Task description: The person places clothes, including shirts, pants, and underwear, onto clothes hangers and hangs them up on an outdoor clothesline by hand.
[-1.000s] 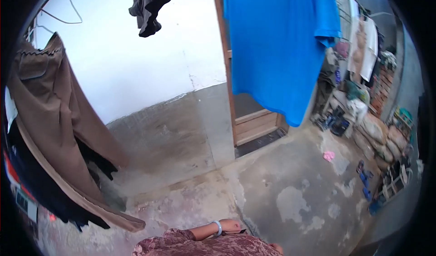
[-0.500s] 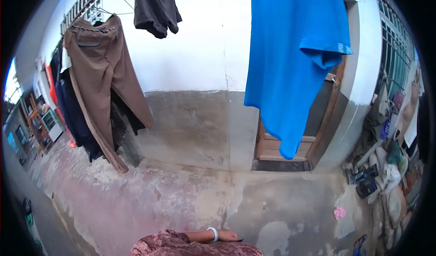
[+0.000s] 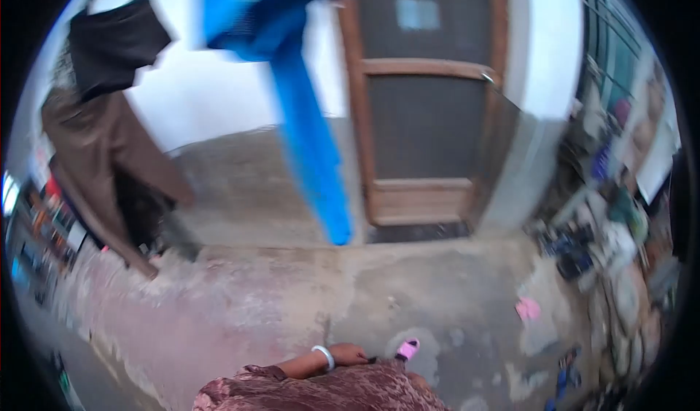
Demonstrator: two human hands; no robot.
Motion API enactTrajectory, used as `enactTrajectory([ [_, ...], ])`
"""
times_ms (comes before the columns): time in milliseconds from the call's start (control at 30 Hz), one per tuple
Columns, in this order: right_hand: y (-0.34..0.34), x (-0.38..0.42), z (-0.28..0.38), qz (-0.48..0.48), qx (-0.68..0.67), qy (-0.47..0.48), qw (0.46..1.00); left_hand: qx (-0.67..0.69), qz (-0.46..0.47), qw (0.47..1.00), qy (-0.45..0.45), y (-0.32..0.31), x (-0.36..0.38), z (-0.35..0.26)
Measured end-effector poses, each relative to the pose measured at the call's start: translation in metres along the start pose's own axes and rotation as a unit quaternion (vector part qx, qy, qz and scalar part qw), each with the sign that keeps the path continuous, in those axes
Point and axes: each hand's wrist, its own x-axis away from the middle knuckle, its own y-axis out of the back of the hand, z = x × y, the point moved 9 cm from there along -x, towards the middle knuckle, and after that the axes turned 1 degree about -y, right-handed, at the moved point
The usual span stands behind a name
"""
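At the bottom centre, my left hand [image 3: 351, 353] is closed in front of the patterned brown-red garment [image 3: 321, 388], with a white bracelet [image 3: 322, 355] on its wrist. A small dark thing shows at its fingers, too small to name. My right hand is not visible. Higher up hangs a blue garment [image 3: 295, 112], blurred and twisted, its long lower end dangling before the wall. Dark shorts [image 3: 117, 43] and brown trousers [image 3: 102, 138] hang at the left.
A brown-framed door [image 3: 430, 127] stands in the wall behind the blue garment. Bags and shoes [image 3: 576, 258] are piled along the right side. On the floor lie a pink cloth [image 3: 527, 309] and a blue item [image 3: 563, 382]. A pink shoe [image 3: 408, 349] shows near the garment's hem.
The view has swung right, so the hanging clothes sit further left and more of the door shows. The blue garment has twisted and narrowed. The pink shoe has come into view.
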Motion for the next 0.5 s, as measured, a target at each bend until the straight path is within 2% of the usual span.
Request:
enactTrajectory([
  [33, 0.016, -0.002, 0.001, -0.015, -0.021, -0.015, 1.0, 0.001, 0.004, 1.0, 0.007, 0.008, -0.02, 0.001],
  [133, 0.068, -0.021, -0.016, -0.088, -0.067, -0.048, 0.993, 0.0, 0.046, 0.997, -0.06, 0.06, -0.076, -0.058],
  [200, 0.121, -0.011, -0.011, -0.123, -0.089, -0.084, 0.985, 0.004, 0.105, 0.994, 0.036, 0.075, -0.122, -0.042],
  [233, 0.168, 0.017, 0.022, -0.141, -0.077, -0.13, 0.978, -0.003, 0.125, 0.992, 0.031, 0.087, -0.131, -0.049],
  [300, 0.22, 0.022, 0.03, -0.167, -0.071, -0.183, 0.966, -0.051, 0.021, 0.997, -0.054, 0.143, -0.166, -0.085],
  [400, 0.266, 0.01, 0.019, -0.181, -0.072, -0.177, 0.965, -0.018, 0.076, 0.995, -0.059, 0.167, -0.221, -0.089],
  [467, 0.289, 0.001, 0.017, -0.208, -0.061, -0.202, 0.955, -0.031, 0.08, 0.995, -0.041, 0.181, -0.246, -0.085],
  [500, 0.288, -0.009, 0.012, -0.205, -0.065, -0.208, 0.954, -0.044, 0.051, 0.996, -0.064, 0.195, -0.255, -0.089],
])
